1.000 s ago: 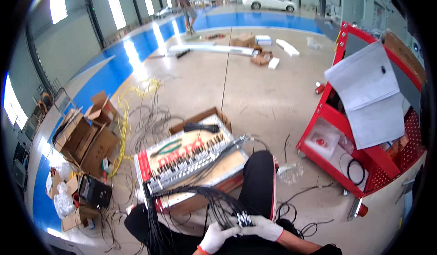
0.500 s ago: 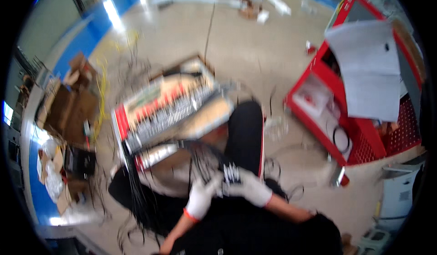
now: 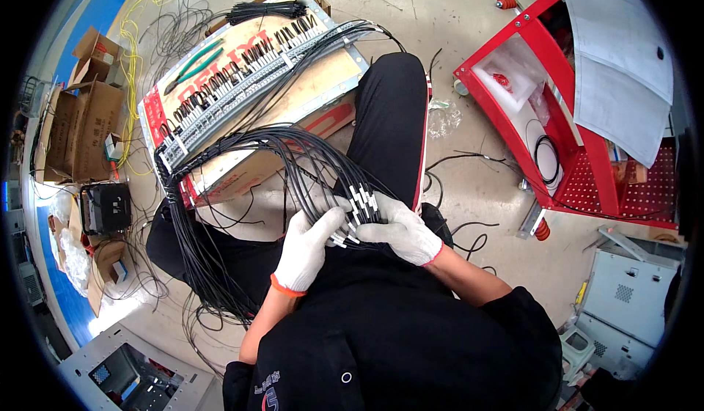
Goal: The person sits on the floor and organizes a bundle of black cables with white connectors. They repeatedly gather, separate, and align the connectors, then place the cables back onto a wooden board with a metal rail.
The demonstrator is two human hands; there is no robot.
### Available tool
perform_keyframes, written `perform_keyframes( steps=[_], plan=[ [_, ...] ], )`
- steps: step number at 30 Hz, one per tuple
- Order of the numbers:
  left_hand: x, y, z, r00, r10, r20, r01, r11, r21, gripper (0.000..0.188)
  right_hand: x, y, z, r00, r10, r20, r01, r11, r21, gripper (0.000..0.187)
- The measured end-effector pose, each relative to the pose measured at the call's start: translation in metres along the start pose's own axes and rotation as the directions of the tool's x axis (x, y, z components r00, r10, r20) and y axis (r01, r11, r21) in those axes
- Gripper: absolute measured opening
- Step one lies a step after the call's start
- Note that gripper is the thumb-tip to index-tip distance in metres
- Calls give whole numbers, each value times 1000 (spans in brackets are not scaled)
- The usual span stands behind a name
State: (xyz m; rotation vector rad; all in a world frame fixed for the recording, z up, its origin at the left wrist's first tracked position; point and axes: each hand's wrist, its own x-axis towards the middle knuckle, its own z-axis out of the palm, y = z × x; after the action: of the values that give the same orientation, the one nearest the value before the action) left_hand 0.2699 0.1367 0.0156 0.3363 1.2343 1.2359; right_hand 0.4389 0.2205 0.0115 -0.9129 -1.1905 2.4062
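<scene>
Both my hands wear white gloves and work in front of my body on a bundle of black wires (image 3: 308, 147) with white sleeves on their ends. My left hand (image 3: 306, 239) pinches the wire ends from the left, thumb on top. From the right, my right hand (image 3: 402, 229) closes round the same bunch, its thumb against the sleeves. The wires arch from a long grey slotted rail (image 3: 220, 107), where many short wire ends stick out in a row. That rail lies across a wooden box (image 3: 308, 92) between my legs. A thicker wire harness (image 3: 194, 242) hangs off the box's left end.
Green-handled pliers (image 3: 196, 63) and a bundle of black cable ties (image 3: 265, 11) lie on the box. Opened cardboard boxes (image 3: 88, 129) stand at left, a red metal cabinet frame (image 3: 513, 136) at right. Loose wires (image 3: 469, 228) trail over the floor.
The view has tilted down, so the box and wires appear higher and the picture is sharper. Both hands remain on the wire bundle, its white-sleeved ends now showing plainly between them.
</scene>
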Motion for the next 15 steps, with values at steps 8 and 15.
perform_keyframes(
  steps=[8, 15],
  plan=[
    [0, -4, -6, 1000, 5, -15, -4, 996, 90, 18, -3, -11, 7, 998, -39, -48, 18, 929, -370, 47],
    [1, -14, -23, 985, -93, 146, 124, 968, -218, 30, -4, -2, 7, 997, -79, -15, 59, 849, -524, 51]
  ],
)
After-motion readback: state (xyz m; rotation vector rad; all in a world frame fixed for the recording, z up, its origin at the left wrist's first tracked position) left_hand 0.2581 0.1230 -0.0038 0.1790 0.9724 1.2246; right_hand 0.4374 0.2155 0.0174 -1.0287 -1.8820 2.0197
